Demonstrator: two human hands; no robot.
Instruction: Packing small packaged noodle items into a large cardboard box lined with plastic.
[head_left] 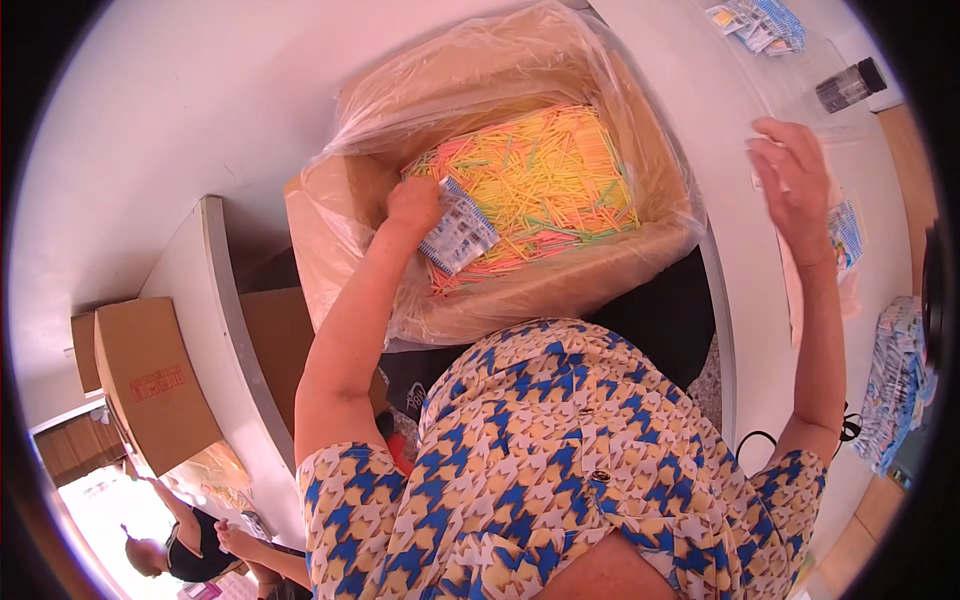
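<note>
My left hand (413, 205) is closed on the edge of a blue-and-white printed packet (465, 238). It holds the packet inside a large cardboard box (320, 240) lined with clear plastic, over a heap of thin coloured sticks (540, 160). The sticks are mostly yellow, with pink and green ones among them. My right hand (797, 185) is raised over the table at the right, apart from the box, its fingers somewhat bent and spread. Near that wrist lies another blue-and-white packet (846, 235), partly hidden by the forearm.
Several packets (765, 25) lie at the far right, near a dark-lidded clear jar (850, 86). A pile of blue-and-white packets (893, 390) sits at the right edge. On the left are a partition (215, 290) and a brown carton (160, 385). Another person (190, 545) is at lower left.
</note>
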